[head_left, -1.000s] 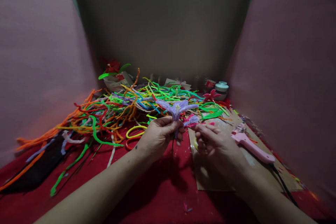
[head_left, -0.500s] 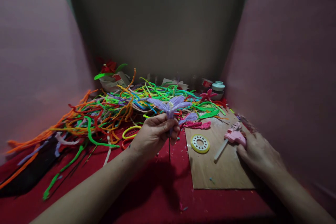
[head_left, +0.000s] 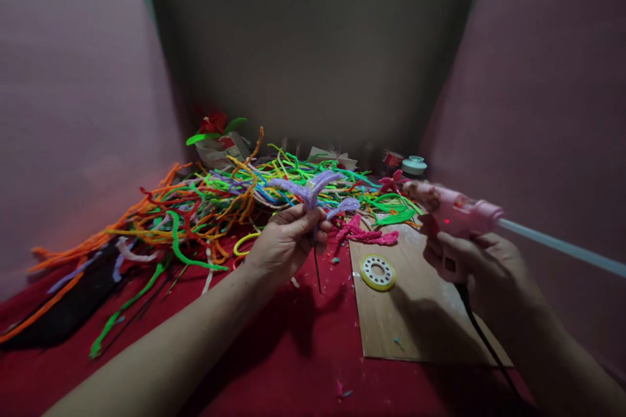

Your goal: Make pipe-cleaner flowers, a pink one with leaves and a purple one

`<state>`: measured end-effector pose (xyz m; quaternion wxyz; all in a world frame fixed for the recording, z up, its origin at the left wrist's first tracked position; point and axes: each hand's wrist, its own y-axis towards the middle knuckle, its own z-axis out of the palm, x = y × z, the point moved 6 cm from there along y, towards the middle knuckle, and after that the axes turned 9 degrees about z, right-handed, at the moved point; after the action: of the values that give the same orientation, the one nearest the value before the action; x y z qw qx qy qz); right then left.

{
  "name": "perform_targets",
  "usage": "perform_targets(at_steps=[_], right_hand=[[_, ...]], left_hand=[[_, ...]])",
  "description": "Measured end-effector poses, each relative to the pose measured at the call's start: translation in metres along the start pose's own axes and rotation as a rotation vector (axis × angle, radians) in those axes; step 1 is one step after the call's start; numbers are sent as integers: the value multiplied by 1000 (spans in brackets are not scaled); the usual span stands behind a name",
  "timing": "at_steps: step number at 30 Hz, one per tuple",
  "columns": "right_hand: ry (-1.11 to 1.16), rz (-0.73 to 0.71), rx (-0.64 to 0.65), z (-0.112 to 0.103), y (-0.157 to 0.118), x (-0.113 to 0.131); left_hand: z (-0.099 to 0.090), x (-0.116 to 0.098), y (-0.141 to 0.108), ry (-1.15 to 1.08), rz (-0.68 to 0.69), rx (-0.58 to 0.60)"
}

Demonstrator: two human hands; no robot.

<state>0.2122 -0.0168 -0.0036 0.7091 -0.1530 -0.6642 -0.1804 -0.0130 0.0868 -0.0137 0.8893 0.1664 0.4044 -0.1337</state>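
In my left hand (head_left: 288, 238) is a lilac pipe-cleaner flower (head_left: 308, 190), pinched below its petals, with a thin dark stem pointing down. A loose lilac petal (head_left: 345, 207) shows just beyond my fingertips. My right hand (head_left: 476, 264) is wrapped around the handle of a pink glue gun (head_left: 454, 208), raised above the board. A small red light glows on its side. Its nozzle points left toward the flower, and a long translucent glue stick (head_left: 562, 246) sticks out of the back. A black cord hangs from the handle.
A big tangle of coloured pipe cleaners (head_left: 210, 202) spreads across the red cloth (head_left: 274, 365). A yellow tape roll (head_left: 377, 272) lies on the wooden board (head_left: 391, 332). Pink pipe-cleaner pieces (head_left: 366, 232) lie at its back edge. A turquoise-lidded jar (head_left: 414, 165) stands behind.
My right hand has lifted the glue gun off the board and turned it, so its nozzle now faces left. The flower has tilted slightly in my left hand.
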Motion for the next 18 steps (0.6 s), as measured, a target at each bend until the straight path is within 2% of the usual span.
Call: perform_targets(at_steps=[2,6,11,15,18], right_hand=[[125,-29,53,20,6,8],[26,-158,129,50,9,8],[-65,-145,129,59,-2,-13],[-129,-199,271,69,-15,-8],[-138,-182,344,74,-17,-9]], left_hand=[[-4,-2,3,-14,22,-32],[-13,-5,8,0,47,-99],[-21,-6,13,12,69,-134],[-22,-2,13,24,61,-127],[-22,-1,12,40,55,-122]])
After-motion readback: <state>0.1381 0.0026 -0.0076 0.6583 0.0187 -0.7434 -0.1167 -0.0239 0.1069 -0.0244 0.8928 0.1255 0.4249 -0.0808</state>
